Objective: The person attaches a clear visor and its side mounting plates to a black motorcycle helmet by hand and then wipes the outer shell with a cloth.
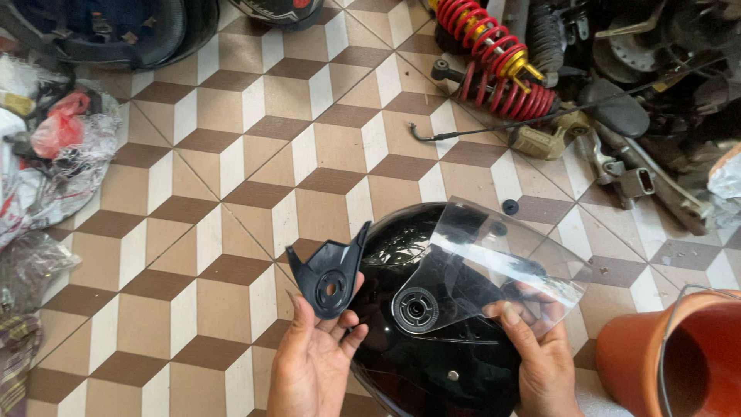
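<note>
A motorcycle repair workshop: red shock springs and metal parts strewn across tiled floor.

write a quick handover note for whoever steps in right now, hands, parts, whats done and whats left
Left hand: holds the black side cover plate, off the helmet.
Right hand: fingers grip the clear visor, which lies against the black helmet at the round pivot.
Done: cover plate is off.
Left: visor is not yet free of the helmet.
Nearby: orange bucket, small black cap on the tiled floor.
</note>
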